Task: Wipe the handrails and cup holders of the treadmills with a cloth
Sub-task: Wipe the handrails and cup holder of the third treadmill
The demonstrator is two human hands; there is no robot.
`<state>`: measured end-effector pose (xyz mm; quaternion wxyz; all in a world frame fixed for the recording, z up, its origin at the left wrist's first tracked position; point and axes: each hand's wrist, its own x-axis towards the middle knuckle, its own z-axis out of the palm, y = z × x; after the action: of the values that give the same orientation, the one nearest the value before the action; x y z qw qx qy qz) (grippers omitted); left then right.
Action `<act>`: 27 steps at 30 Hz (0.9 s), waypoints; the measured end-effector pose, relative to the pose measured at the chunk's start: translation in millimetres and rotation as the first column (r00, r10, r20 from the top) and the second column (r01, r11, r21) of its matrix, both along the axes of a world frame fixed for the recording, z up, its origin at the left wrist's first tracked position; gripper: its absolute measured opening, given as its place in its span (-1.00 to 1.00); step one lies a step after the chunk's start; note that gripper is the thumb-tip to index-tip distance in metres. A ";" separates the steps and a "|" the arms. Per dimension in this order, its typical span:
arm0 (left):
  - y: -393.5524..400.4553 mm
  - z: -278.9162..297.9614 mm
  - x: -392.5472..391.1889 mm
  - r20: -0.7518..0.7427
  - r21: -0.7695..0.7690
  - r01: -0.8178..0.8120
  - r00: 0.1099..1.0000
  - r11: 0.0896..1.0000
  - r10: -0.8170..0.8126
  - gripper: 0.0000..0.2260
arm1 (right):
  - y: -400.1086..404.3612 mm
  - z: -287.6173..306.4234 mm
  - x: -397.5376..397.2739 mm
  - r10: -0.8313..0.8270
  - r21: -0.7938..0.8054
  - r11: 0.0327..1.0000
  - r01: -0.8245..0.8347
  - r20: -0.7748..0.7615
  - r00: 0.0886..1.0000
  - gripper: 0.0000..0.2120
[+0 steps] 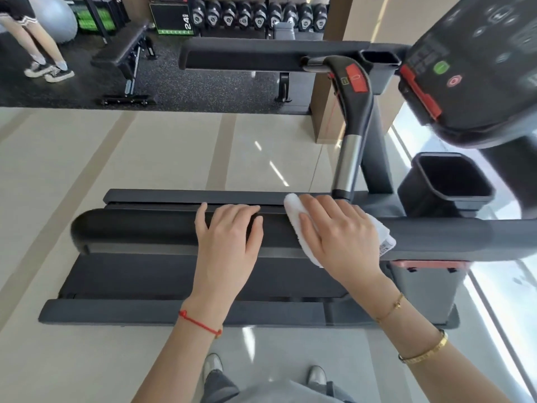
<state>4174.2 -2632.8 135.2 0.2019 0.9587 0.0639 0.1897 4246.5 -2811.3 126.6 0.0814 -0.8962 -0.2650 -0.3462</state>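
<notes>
Two bare hands rest on the near dark grey padded handrail (139, 231) of a treadmill, seen from the head camera. Left hand (229, 237) lies flat on the rail, fingers straight and slightly spread, holding nothing; red string bracelet (200, 324) on its wrist. Right hand (340, 237) presses a folded white cloth (293, 207) onto the same rail, just beside the left hand, fingers extended over the cloth, not curled round it. Cloth drapes over the rail, a tag showing at its right end. Two gold bracelets (424, 353) on the right forearm. Black square cup holder (444, 181) sits right of the cloth, near the console (488, 68). Far handrail (241, 53) runs above, with a second cup holder (380, 65). Dumbbell rack (258, 16) in the background.
</notes>
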 end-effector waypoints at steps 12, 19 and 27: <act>-136.5 5.5 25.3 -0.032 -0.018 -0.005 0.999 1.000 0.004 -0.73 | -139.7 9.2 29.9 -0.083 -0.017 0.997 0.082 -0.115 0.990 -0.68; -167.3 7.0 35.0 -0.064 0.004 -0.023 0.998 1.000 0.023 -0.72 | -152.0 7.1 28.0 0.109 -0.033 0.993 -0.115 -0.130 0.985 -0.65; -174.9 7.7 42.9 -0.073 0.004 0.042 0.996 0.999 -0.041 -0.71 | -185.9 0.7 36.5 -0.087 0.095 0.991 0.094 -0.068 0.994 -0.72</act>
<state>4217.1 -2807.7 142.9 0.2008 0.9667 0.0508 0.1504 4283.0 -2997.2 127.3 0.1180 -0.9129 -0.2040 -0.3334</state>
